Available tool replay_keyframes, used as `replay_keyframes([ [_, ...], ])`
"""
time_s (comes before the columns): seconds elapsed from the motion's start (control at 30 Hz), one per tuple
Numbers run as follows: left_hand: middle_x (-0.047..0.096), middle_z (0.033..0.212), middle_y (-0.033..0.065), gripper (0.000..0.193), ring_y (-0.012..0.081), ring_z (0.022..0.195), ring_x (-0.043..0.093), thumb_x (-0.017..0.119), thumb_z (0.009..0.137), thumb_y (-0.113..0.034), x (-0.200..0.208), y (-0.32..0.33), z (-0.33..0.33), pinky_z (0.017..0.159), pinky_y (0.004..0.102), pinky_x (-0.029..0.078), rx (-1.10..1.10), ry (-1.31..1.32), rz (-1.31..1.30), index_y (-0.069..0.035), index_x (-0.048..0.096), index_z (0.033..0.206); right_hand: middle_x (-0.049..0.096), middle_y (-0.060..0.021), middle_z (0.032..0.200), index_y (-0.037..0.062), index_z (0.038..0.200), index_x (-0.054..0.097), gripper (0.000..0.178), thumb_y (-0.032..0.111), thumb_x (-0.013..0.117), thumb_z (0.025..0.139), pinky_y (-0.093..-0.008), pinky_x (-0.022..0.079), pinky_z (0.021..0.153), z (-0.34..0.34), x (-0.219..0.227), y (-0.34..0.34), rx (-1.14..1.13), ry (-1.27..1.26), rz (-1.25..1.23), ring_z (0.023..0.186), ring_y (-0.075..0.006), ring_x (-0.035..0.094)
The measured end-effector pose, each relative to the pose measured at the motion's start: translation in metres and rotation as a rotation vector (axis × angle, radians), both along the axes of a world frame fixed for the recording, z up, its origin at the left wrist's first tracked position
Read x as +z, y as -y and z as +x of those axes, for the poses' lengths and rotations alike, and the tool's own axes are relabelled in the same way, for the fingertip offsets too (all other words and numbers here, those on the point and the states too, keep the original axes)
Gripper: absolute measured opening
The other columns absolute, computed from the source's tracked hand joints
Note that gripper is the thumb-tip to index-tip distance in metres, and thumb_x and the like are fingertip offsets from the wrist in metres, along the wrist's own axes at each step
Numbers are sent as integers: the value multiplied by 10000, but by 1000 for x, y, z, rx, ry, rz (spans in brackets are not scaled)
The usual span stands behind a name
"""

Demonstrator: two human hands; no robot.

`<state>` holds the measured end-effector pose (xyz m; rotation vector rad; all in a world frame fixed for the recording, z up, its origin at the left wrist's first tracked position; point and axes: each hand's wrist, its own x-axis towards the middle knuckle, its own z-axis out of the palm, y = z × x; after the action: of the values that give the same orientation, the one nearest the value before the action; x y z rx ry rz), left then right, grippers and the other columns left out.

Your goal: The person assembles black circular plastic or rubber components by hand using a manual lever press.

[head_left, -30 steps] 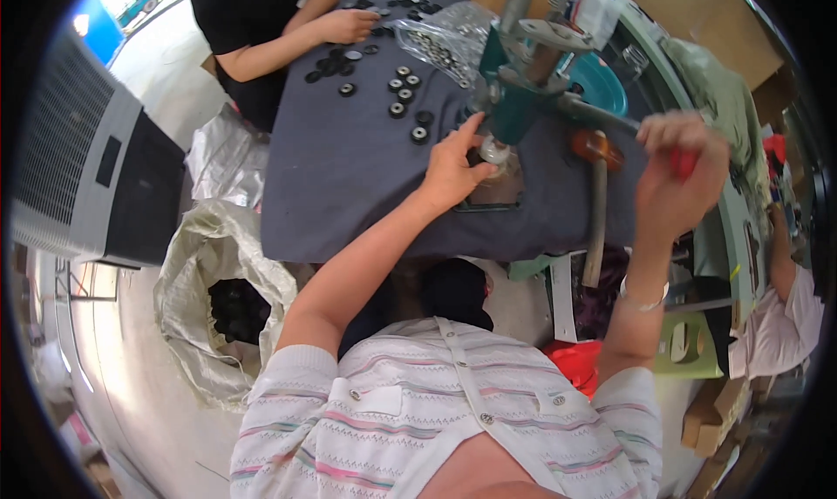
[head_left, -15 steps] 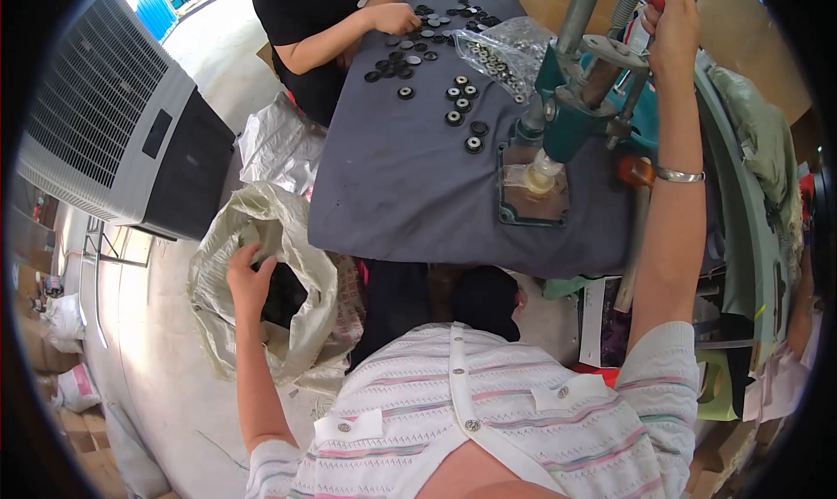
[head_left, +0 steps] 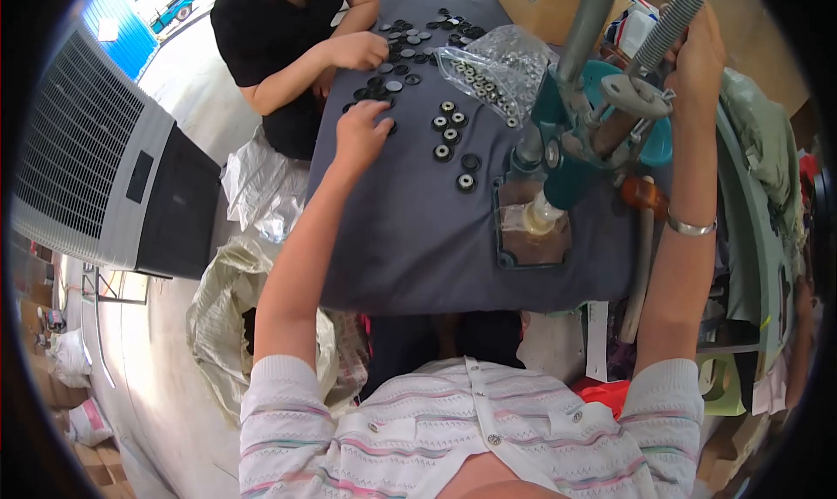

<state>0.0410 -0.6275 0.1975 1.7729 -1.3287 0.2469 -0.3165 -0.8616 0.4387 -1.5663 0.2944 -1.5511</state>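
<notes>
While the left hand [head_left: 359, 133] is reaching out over the grey tabletop [head_left: 410, 237], its fingers [head_left: 373, 108] are spreading loosely and hovering at, or just touching, the nearest black ring parts [head_left: 453, 137]; nothing is visibly pinched between them yet. The right hand [head_left: 702, 50] is raised high at the top of the teal hand press [head_left: 567, 146], and its fingers are curling around the press lever [head_left: 671, 24]; how tightly they are closing cannot be told from this view.

The ring parts are lying in a loose scatter between the left hand and the press, with more of them further back beside a clear plastic bag [head_left: 493, 67] that is holding similar pieces. Another person in a black top [head_left: 279, 37] is working on the far pile with 1 hand [head_left: 359, 50].

For a clean pick, the following points are judged to matter:

1. The left hand is best taking only 1 ring, from the near edge of the scatter, so that neighbouring rings are not being pushed away.
2. The lever is best kept fully raised while the left hand is moving, so that the die area over the base plate [head_left: 532, 224] is remaining open.
3. The left forearm is crossing the tabletop well apart from the other person's hand; keeping that gap is avoiding a collision.
4. The ring's orientation is worth checking before seating.
</notes>
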Motion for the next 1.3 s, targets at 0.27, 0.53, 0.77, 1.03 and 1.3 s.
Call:
replay_keyframes([
  [0.27,691,883,154,167,335,808,675,555,850,-120,-1,133,10,696,443,530,88,482,249,-68,699,918,514,19,765,72,1032,572,170,233,532,996,-185,378,502,24,0,-48,-23,242,-39,601,-62,475],
  [0.53,719,873,59,196,240,924,652,554,844,-175,-10,157,21,815,389,451,162,793,576,-134,743,808,508,20,769,40,1042,568,177,208,529,1001,-185,392,542,28,0,-68,1,180,-82,639,-61,486],
  [0.77,677,913,103,160,270,936,622,554,821,-121,4,96,-39,807,400,484,-151,917,509,-68,703,837,493,24,704,79,1003,566,194,260,500,1022,-180,255,365,10,9,-59,-13,84,-41,444,-20,344],
  [1.03,624,870,119,258,305,864,606,693,699,-168,10,-11,-83,751,410,519,-237,669,434,-51,634,921,478,15,701,132,929,544,160,273,526,1003,-186,235,378,20,0,-51,8,80,34,461,-25,346],
  [1.3,675,948,129,289,314,915,620,705,699,-82,-5,-65,-108,777,416,525,-150,240,237,-29,657,980,484,12,699,120,909,546,183,271,509,1006,-186,247,398,22,1,-56,-3,51,-3,472,-32,358],
])
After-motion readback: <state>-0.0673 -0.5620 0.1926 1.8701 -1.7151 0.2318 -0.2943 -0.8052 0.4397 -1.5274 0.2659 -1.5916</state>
